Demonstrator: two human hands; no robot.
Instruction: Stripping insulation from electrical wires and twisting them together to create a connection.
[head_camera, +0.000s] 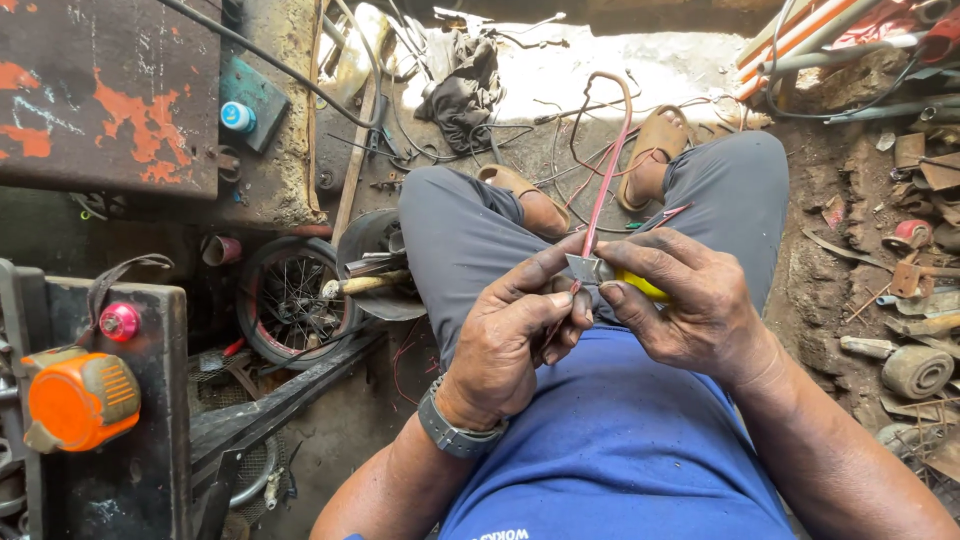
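My left hand (520, 335) pinches the lower end of a thin red wire (607, 170) that loops up over my knees and curves back down. My right hand (690, 300) grips a utility knife with a yellow handle (643, 287). Its grey blade (584, 268) rests against the wire just above my left thumb. Both hands meet over my lap, above my blue shirt (610, 440). A grey watch (452, 432) sits on my left wrist.
I sit on a dirt floor with grey trousers and tan sandals (660, 135). A small spoked wheel (290, 298) lies left of my knee. An orange power tool (80, 398) rests on a dark stand at far left. Scrap metal (915, 300) litters the right. Loose wires and a dark rag (462, 85) lie ahead.
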